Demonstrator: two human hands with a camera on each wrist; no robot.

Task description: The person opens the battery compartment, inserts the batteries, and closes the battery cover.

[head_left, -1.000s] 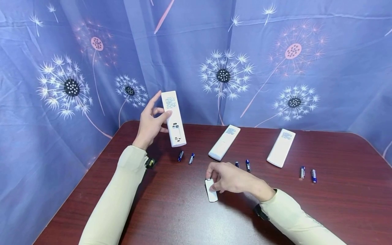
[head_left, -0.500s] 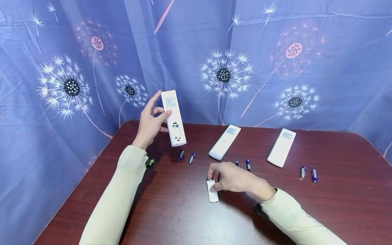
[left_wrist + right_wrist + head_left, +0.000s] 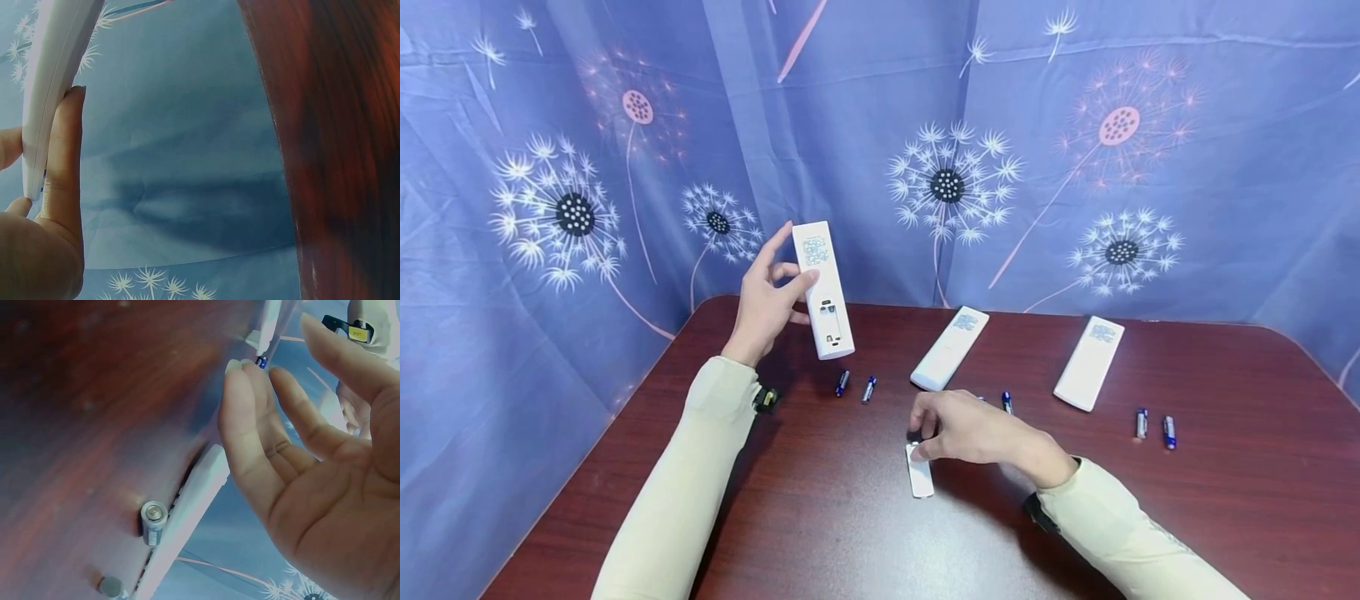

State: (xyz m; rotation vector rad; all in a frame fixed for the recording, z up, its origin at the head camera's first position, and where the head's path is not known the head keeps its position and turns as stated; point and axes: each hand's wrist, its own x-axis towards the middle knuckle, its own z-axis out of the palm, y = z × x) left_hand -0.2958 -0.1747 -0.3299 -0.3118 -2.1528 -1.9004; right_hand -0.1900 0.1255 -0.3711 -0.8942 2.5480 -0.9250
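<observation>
My left hand (image 3: 763, 304) holds a white remote control (image 3: 823, 292) up above the table, its back facing me. The battery compartment in that back is uncovered and has no batteries in it. In the left wrist view the remote's side (image 3: 53, 81) shows between the thumb and fingers. A small white battery cover (image 3: 920, 477) lies on the table, below the fingertips of my right hand (image 3: 966, 429). In the right wrist view this hand (image 3: 325, 506) has its thumb apart from its loosely bent fingers, with nothing pinched between them.
Two more white remotes, a middle one (image 3: 951, 348) and a right one (image 3: 1090, 363), lie face down on the dark red table (image 3: 820, 517). Blue-and-silver batteries lie in pairs, such as a left battery (image 3: 868, 389) and a right battery (image 3: 1169, 432). A blue flowered curtain (image 3: 850, 150) hangs behind.
My right hand has let go of the battery cover and risen slightly, leaving it on the table. The left hand keeps holding the remote in nearly the same place.
</observation>
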